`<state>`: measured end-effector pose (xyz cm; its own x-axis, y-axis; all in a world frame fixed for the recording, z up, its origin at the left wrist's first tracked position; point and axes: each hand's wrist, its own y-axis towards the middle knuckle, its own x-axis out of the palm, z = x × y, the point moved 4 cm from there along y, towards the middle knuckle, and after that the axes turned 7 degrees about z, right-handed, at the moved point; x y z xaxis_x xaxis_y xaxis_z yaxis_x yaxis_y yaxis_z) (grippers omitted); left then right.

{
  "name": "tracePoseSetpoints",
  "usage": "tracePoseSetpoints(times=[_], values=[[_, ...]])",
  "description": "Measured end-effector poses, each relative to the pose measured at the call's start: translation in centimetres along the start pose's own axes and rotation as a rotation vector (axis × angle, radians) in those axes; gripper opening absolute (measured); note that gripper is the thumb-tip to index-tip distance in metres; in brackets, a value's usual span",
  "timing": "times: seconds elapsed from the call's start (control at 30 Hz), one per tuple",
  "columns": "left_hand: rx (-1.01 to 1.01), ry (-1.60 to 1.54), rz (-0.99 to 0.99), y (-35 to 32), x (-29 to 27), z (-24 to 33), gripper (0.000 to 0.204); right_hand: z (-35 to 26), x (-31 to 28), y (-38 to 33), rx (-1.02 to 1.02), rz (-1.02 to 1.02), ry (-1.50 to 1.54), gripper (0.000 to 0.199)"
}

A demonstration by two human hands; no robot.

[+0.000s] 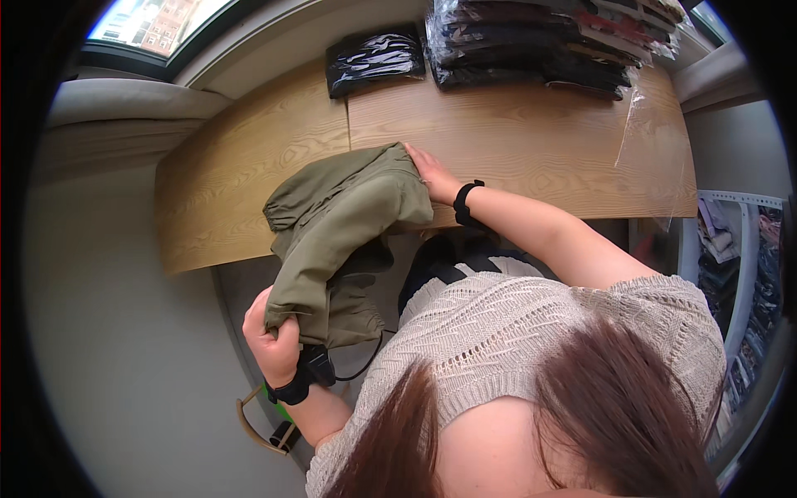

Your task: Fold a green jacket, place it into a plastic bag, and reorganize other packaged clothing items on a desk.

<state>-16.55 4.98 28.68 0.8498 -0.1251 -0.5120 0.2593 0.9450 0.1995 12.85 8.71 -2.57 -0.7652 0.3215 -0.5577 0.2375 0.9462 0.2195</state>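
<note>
An olive-green garment (344, 220) with a gathered elastic cuff hangs folded over the near edge of the wooden table; whether it is a jacket or trousers I cannot tell. My left hand (272, 332) is closed round its lower left end, off the table and close to my body. At the garment's upper right edge, over the tabletop, my right hand (428, 173) grips the cloth, its fingers partly hidden by the fabric. Both wrists wear black bands. Part of the cloth droops below the table edge.
On the wooden table (515, 141), a tall stack of plastic-wrapped clothes (531, 46) stands at the back right. One dark wrapped packet (375, 60) lies left of it. Clear plastic film (656, 149) hangs over the right end. A white shelf frame (743, 266) holding bagged clothes stands right.
</note>
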Motion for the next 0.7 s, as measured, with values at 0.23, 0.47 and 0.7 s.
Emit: tracePoseSetpoints(times=[0.23,0.47,0.7], values=[[-0.07,-0.347,0.34,-4.2,-5.1,3.5,0.033,-1.0,-5.0,-1.5,-0.069,0.245,0.257,0.032],[-0.007,-0.117,0.185,-1.9,-7.0,6.6,0.047,-5.8,-17.2,2.6,0.022,0.271,0.746,0.006],[-0.124,0.611,0.287,-1.7,-14.1,0.3,0.028,-11.3,-21.7,-1.5,-0.177,0.22,0.416,0.013]])
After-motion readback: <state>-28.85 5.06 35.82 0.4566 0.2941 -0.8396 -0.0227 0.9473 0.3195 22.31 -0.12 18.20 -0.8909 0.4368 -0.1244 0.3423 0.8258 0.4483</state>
